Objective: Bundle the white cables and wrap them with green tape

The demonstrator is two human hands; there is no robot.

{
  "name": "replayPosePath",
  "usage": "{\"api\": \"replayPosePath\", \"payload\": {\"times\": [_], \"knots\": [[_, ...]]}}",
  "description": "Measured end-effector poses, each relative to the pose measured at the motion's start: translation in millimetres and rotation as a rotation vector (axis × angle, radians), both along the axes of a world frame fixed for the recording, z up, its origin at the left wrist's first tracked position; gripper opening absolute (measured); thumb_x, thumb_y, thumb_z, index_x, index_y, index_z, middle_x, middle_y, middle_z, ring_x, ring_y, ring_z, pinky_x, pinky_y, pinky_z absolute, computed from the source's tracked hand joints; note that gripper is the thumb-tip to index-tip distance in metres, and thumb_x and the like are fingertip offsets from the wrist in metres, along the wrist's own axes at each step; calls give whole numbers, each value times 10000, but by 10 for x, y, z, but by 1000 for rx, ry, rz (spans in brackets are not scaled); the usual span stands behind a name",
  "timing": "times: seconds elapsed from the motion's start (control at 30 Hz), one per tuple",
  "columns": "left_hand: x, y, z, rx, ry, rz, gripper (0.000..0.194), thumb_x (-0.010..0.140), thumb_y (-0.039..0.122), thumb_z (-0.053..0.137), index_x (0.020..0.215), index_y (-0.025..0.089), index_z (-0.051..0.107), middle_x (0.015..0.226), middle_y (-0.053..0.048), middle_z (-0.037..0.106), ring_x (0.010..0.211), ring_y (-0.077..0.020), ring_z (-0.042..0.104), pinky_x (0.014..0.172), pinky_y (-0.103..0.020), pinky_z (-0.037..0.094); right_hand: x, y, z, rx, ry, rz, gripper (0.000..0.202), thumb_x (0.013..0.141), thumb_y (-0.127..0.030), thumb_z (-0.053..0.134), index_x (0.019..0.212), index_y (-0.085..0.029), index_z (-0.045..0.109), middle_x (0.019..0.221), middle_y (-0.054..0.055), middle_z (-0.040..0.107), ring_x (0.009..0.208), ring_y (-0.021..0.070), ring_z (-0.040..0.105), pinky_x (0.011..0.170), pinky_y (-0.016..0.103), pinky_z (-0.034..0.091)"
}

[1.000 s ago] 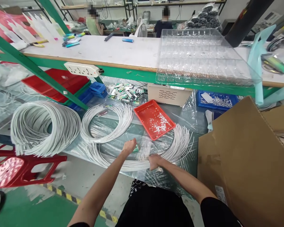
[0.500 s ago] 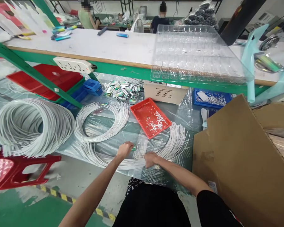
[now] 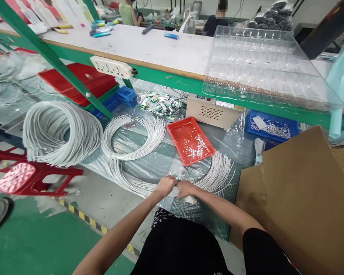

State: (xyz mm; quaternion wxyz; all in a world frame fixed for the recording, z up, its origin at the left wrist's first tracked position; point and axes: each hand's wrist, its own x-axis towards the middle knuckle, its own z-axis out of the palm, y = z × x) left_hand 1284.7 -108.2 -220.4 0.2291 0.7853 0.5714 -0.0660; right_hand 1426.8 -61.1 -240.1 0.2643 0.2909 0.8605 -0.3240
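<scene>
My left hand is closed on a small green piece, which shows beyond its fingertips; its kind is too small to tell. Right beside it, almost touching, my right hand is curled into a fist. Whatever its fingers hold is hidden. Both hands are over the front of a large loop of white cables, whose loose ends fan out on the right. A red tray scattered with tiny white pieces rests just behind the hands.
Coiled white cables lie behind the front loop, with a thicker stack of coils to the left. A cardboard box borders the right side. Overhead runs a shelf carrying a clear plastic tray. A red stool stands at left.
My left hand has moved right, up against my right hand, bringing the green piece with it. The whole view has swung a little to the left.
</scene>
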Motion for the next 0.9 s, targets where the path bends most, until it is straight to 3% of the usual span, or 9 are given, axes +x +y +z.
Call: {"api": "replayPosePath", "payload": {"times": [0.27, 0.47, 0.7, 0.8, 0.9], "knots": [[-51, -372, 83, 100, -59, -98, 186, 962, 133, 491, 906, 150, 668, 930, -78, 667, 924, -211, 613, 787, -302, 472, -20, 0, -13, -18, -50, -4, 365, 624, -382, 751, 876, -119, 770, 840, 132, 754, 820, 297, 717, 643, 286, 520], [-59, -609, -19, 186, -94, -73, 178, 965, 110, 478, 957, 153, 651, 1018, -81, 651, 970, -218, 592, 807, -321, 470, -24, 47, -47, -80, -59, -19, 341, 602, -395, 791, 796, -116, 767, 736, 100, 724, 724, 263, 691, 559, 248, 469], [151, -925, -102, 235, -158, -53, 159, 944, 118, 518, 1020, 183, 642, 955, -60, 638, 903, -203, 594, 791, -325, 493, -24, 120, -54, -149, -74, -30, 240, 594, -309, 771, 751, -129, 754, 676, 61, 696, 641, 213, 642, 506, 231, 420], [196, -951, -93, 288, -203, 55, 210, 969, 126, 457, 1043, 187, 644, 963, -58, 645, 918, -193, 605, 821, -319, 505, -25, 127, -34, -156, -72, -30, 210, 591, -292, 764, 723, -131, 740, 675, 50, 685, 631, 200, 630, 504, 225, 410], [150, -851, -61, 388, -243, 274, 282, 978, 199, 461, 1232, 168, 581, 1172, -110, 612, 1112, -229, 566, 966, -384, 477, -25, 106, -15, -150, -75, -30, 215, 593, -313, 775, 691, -130, 722, 663, 50, 674, 633, 210, 629, 496, 230, 410]]}}
